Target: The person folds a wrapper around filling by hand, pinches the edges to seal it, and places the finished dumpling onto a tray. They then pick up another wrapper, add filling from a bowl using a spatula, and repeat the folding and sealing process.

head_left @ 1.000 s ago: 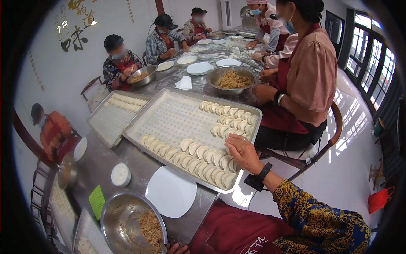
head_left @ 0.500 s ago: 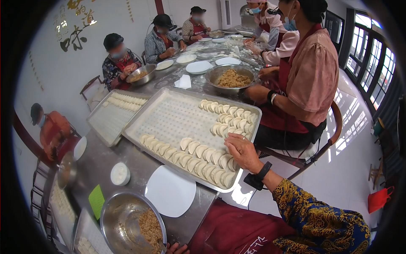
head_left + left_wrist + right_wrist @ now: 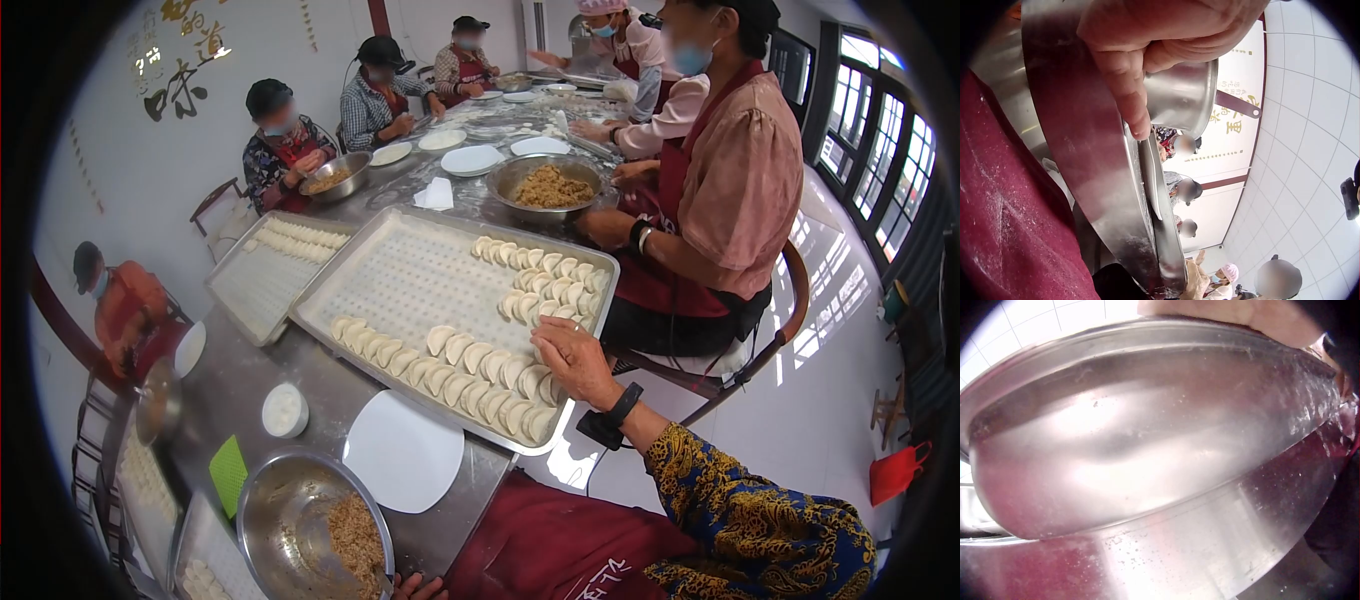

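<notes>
In the head view, my right hand (image 3: 577,365) rests at the right rim of a large metal tray (image 3: 400,270), fingers loosely bent beside the dumplings. Rows of pleated dumplings (image 3: 458,347) line its near side, with another group of dumplings (image 3: 572,294) at the far right corner. The right wrist view shows that hand (image 3: 1229,311) on top of the metal rim. My left hand (image 3: 420,588) is mostly cut off at the bottom, next to a steel bowl (image 3: 275,520) with brown filling (image 3: 357,540). In the left wrist view, its extended fingers (image 3: 1129,94) touch the table edge.
A white plate (image 3: 405,452) lies between bowl and tray. Nearby are a white tub (image 3: 285,411) of white powder and a green mat (image 3: 229,476). A second dumpling tray (image 3: 250,285) adjoins on the left. A person (image 3: 735,150) sits close on the right, beside another filling bowl (image 3: 545,205).
Both my hands and the tray stay put. The seated person on the right has raised their head and shifted slightly; behind them, a person in a pink cap has stretched out an arm.
</notes>
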The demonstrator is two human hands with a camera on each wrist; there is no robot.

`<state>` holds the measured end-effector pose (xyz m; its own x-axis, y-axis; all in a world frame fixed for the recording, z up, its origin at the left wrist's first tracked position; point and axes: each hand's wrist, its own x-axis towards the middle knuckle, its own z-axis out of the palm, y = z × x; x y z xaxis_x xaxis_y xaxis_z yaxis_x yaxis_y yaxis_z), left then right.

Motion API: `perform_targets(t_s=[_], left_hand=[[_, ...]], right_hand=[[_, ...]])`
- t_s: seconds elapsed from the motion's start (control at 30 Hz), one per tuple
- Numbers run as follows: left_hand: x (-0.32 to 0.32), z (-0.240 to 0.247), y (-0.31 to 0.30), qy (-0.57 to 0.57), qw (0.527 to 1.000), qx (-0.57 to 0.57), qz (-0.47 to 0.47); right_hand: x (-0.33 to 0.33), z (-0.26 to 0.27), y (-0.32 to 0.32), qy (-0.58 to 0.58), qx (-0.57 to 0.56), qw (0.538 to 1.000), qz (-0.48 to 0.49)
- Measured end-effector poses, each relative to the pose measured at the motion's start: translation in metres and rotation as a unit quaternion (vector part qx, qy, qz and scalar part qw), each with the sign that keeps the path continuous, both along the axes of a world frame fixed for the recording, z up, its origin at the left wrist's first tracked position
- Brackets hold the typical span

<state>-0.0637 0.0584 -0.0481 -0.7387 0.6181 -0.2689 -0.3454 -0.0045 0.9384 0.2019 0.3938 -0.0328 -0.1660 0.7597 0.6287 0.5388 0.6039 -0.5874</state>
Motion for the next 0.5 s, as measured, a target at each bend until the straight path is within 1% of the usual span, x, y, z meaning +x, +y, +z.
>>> perform_targets(t_s=[0.1, 0.17, 0.27, 0.4, 0.5], left_hand=[[0.0, -0.002, 0.0, 0.006, 1.0, -0.001, -0.005], [-0.001, -0.005, -0.001, 0.03, 0.999, 0.005, -0.013], [0.001, 0.002, 0.001, 0.024, 1.0, -0.016, -0.006], [0.001, 0.001, 0.0, 0.021, 1.0, -0.003, -0.005], [0.002, 0.005, 0.001, 0.015, 0.999, -0.031, 0.003]], right_hand=[[0.0, 0.0, 0.0, 0.003, -0.001, 1.0, 0.002], [0.0, 0.0, 0.0, 0.0, 0.004, 1.0, 0.0], [0.0, 0.001, 0.0, 0.002, 0.007, 1.0, 0.004], [0.0, -0.001, 0.0, 0.006, 0.008, 1.0, 0.005], [0.001, -0.002, 0.0, 0.008, 0.006, 1.0, 0.007]])
